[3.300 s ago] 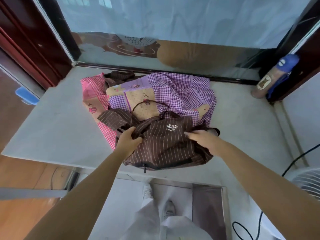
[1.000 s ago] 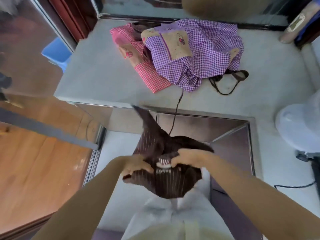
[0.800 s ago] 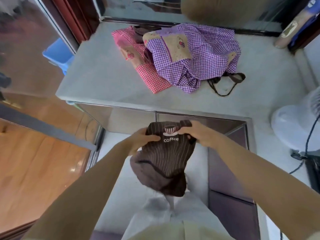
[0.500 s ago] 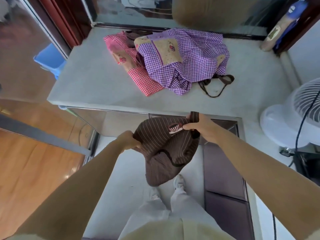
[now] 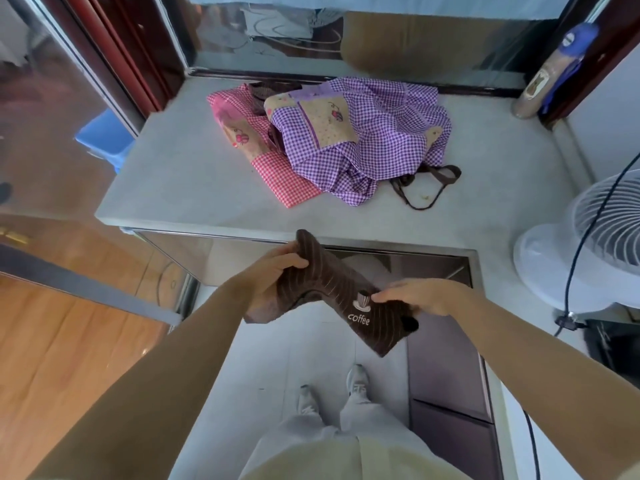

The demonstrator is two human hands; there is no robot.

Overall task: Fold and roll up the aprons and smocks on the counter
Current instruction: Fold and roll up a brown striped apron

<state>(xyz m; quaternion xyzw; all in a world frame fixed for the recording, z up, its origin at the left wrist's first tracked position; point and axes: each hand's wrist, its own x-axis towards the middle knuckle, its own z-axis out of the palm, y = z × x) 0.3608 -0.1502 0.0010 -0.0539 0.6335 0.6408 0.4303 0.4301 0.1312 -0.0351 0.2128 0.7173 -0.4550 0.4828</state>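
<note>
Brown apron (image 5: pixel 332 289) pulled from a loose hanging pouch into a long, narrow band.
Held in the air in front of the pale stone counter (image 5: pixel 173 174), the soft pinstriped cloth now slants down to the right. The left hand (image 5: pixel 277 268) clutches its upper end; the right hand (image 5: pixel 422 296) pinches it beside the stitched "coffee" logo. The crumpled purple checked smock (image 5: pixel 374 140) and pink checked apron (image 5: pixel 287 181) stay heaped on the counter.

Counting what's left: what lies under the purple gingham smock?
A pink checked apron and dark brown straps stick out from under the purple gingham smock; anything more beneath is covered.
</note>
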